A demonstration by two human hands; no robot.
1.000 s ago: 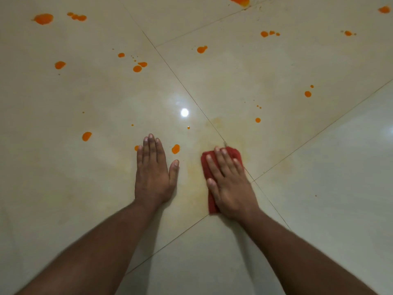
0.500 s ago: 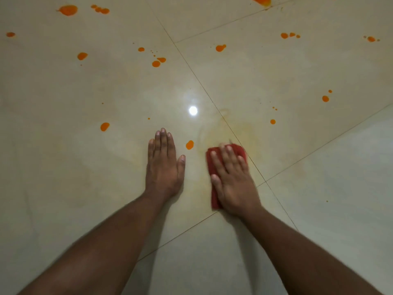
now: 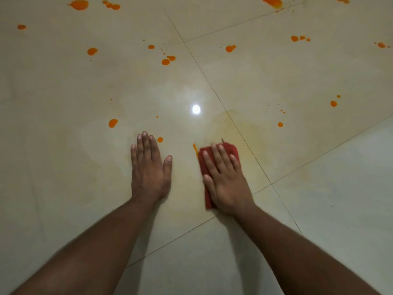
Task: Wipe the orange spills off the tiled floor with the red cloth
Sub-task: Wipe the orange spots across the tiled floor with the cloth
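The red cloth [image 3: 230,149] lay folded on the tiled floor [image 3: 63,171], pinned under the right hand [image 3: 225,177], fingers straight and pressing flat. A thin orange streak [image 3: 195,148] touched its left edge. Risk: a loaded cloth could smear residue instead of lifting it. The left hand [image 3: 148,169] rested flat, holding nothing, beside a droplet [image 3: 160,139].

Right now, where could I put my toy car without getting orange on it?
The pale tile right of the right hand and red cloth looks spotless, as does the floor between the forearms. Beyond the left hand, orange spills crowd the floor.
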